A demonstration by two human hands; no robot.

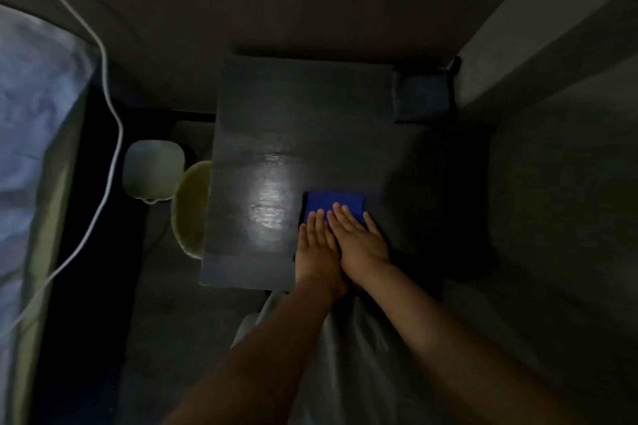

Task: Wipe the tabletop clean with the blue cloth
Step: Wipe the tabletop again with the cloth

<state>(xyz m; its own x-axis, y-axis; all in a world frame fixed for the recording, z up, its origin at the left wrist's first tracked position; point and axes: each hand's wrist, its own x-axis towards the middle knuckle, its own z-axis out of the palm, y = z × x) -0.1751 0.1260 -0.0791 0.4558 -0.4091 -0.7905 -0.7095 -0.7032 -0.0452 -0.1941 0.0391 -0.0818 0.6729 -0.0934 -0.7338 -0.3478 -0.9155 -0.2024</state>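
A folded blue cloth lies on the dark tabletop, toward its near right part. Both hands lie flat on the cloth with straight fingers pointing away from me. My left hand covers the cloth's near left part, and my right hand presses beside it, partly overlapping the left one. Only the far strip of the cloth shows beyond the fingertips. A bright glare patch shines on the tabletop just left of the cloth.
A pale bowl-like tub and a light lidded container stand on the floor by the table's left edge. A white cable runs down the left beside a bed. A dark box sits at the table's far right corner.
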